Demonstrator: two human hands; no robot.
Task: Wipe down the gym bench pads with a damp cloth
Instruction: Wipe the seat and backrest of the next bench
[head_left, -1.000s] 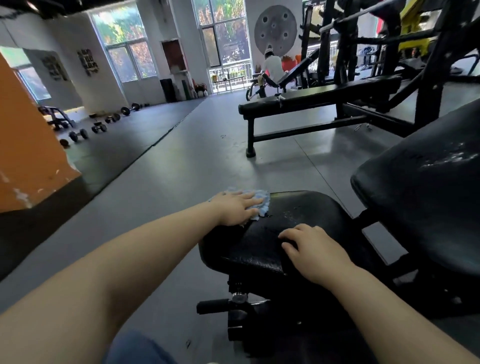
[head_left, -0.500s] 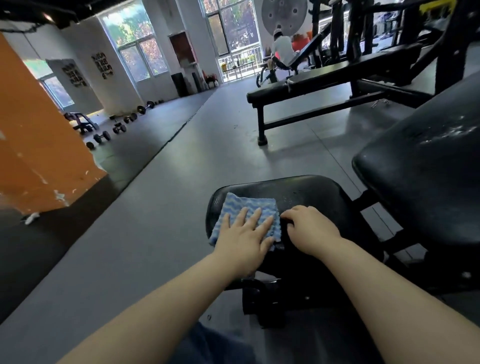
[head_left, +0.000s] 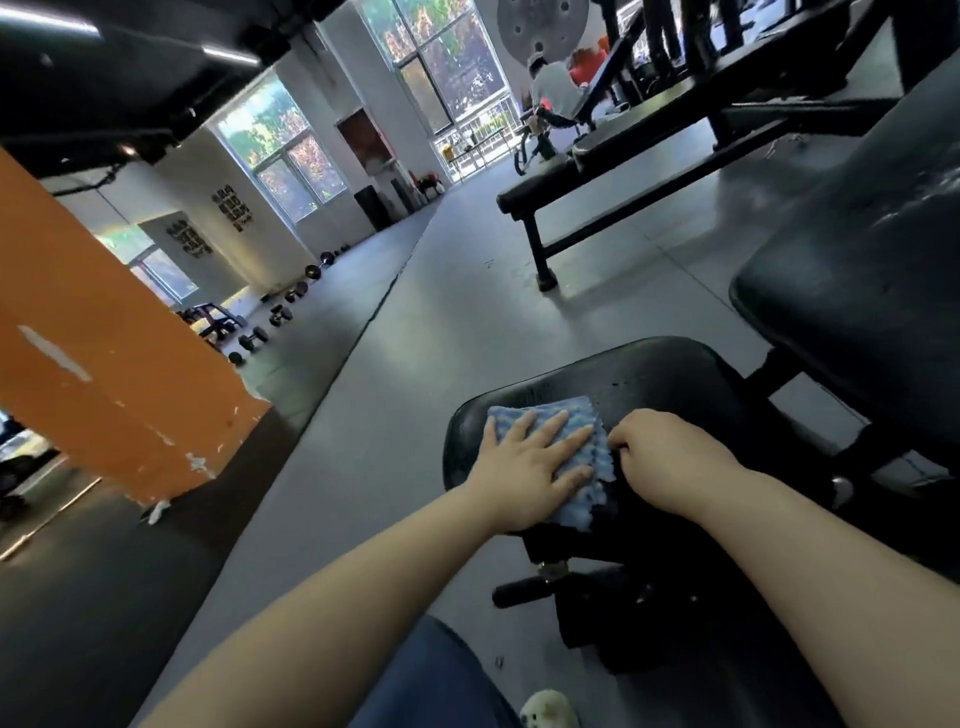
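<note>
My left hand (head_left: 530, 467) lies flat on the blue cloth (head_left: 566, 452), fingers straight and spread, pressing it down onto the black seat pad (head_left: 649, 379). That grip is wide, palm down, nothing curled around the cloth. The cloth sits on the near left part of the seat pad, its ribbed blue-and-white weave showing above and to the right of my fingers, with its lower corner hanging over the pad's near edge.

My right hand (head_left: 670, 457) rests on the same pad just beside the cloth, fingers curled under; the knuckles touch the cloth's right edge. I cannot tell whether this grip pinches the cloth or only bunches against it.

To the right, the larger back pad (head_left: 857, 291) of this bench slopes upward, with pale smears near its top. Under the seat pad a black adjustment knob (head_left: 524, 590) sticks out from the frame.

Further off stands a flat bench (head_left: 561, 182) on the grey floor (head_left: 415, 338). An orange pillar (head_left: 104, 353) rises on the left, and dumbbells (head_left: 254, 338) line the floor near the white wall. A person (head_left: 550, 88) sits far back by the windows.
</note>
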